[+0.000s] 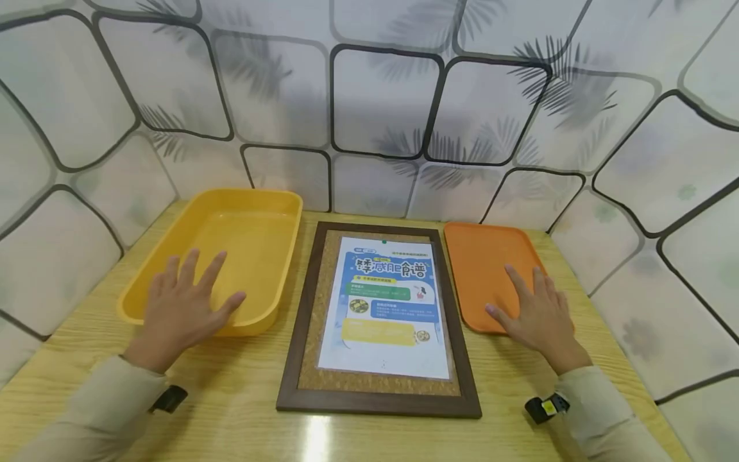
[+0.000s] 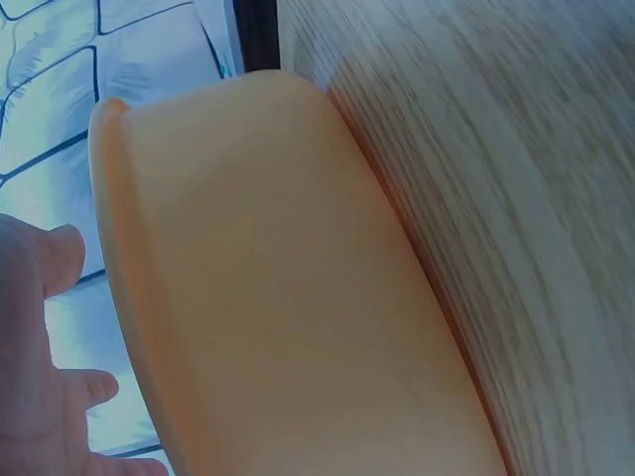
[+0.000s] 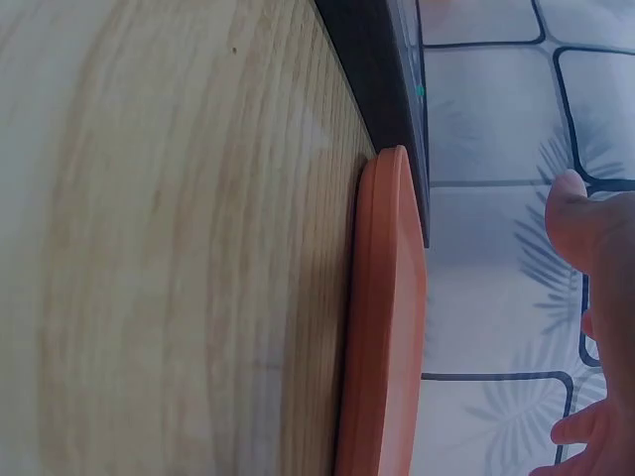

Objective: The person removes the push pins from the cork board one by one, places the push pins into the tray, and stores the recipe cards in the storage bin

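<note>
Held left hand (image 1: 179, 308) spread wide, fingers well apart, thumb stuck out to the right. Hung it palm down over the near part of the yellow tub (image 1: 254, 234). In the left wrist view, saw a gap between thumb and tub rim. Reached in with that arm from the bottom left, in a pale left sleeve (image 1: 110, 398), with a black left band (image 1: 169, 399) at the cuff.

Saw, right of that hand, a brown framed board (image 1: 381, 403), flat on the wooden table (image 1: 231, 410), with a bright paper (image 1: 383, 356) on top. Found it between the two hands, apart from both.

Held right hand (image 1: 539, 317) spread wide too, palm down, thumb stuck out left toward the board. Had the orange tray (image 1: 482, 269) under and past the fingers, just beside the board. Saw a gap between thumb and tray in the right wrist view. Reached in with that arm from the bottom right, in a pale right sleeve (image 1: 606, 410), with a black and yellow right band (image 1: 547, 407).
</note>
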The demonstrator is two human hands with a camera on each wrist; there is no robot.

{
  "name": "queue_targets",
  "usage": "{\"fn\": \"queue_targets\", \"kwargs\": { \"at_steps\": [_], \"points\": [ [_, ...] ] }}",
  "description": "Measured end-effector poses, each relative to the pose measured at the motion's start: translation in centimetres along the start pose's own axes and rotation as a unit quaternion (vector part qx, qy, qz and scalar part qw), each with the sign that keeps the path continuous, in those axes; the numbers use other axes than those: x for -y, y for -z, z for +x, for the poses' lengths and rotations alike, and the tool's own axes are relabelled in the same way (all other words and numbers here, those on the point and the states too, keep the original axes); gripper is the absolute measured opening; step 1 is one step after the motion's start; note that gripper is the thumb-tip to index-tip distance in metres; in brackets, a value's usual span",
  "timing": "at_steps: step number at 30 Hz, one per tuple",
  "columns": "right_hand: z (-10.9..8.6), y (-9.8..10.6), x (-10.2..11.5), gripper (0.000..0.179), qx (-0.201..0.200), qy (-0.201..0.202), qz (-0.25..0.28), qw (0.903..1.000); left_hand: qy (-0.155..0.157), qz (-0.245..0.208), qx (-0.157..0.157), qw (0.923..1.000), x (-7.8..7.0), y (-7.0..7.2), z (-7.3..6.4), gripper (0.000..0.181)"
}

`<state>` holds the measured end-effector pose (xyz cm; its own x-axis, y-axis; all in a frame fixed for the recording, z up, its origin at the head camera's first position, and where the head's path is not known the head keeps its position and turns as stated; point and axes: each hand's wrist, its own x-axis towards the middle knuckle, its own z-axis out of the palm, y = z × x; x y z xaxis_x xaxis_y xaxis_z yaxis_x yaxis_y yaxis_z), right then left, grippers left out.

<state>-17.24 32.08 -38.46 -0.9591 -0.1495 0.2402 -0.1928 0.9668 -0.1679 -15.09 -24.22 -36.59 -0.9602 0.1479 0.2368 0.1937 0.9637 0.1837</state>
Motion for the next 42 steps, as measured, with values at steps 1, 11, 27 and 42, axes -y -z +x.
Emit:
{"fn": "queue_targets", "kwargs": {
  "at_steps": [1, 11, 27, 42],
  "points": [
    [0.1, 0.0, 0.0, 0.086, -0.009, 0.008, 0.002, 0.9999, -0.005, 0.000, -0.008, 1.0000, -0.1, -0.1, 0.1, 0.081],
    [1.4, 0.1, 0.4, 0.076, -0.031, 0.042, 0.066, 0.9965, -0.028, -0.027, -0.031, 0.9988, -1.3, -0.2, 0.9, 0.074],
    [3.0, 0.2, 1.6, 0.066, -0.005, 0.004, 0.178, 0.9841, -0.026, -0.162, 0.025, 0.9862, -3.3, 0.1, 1.6, 0.075],
    [4.9, -0.3, 2.3, 0.063, 0.005, -0.008, 0.248, 0.9686, -0.028, -0.237, 0.050, 0.9697, -4.9, 0.1, 2.8, 0.069]
  ]
}}
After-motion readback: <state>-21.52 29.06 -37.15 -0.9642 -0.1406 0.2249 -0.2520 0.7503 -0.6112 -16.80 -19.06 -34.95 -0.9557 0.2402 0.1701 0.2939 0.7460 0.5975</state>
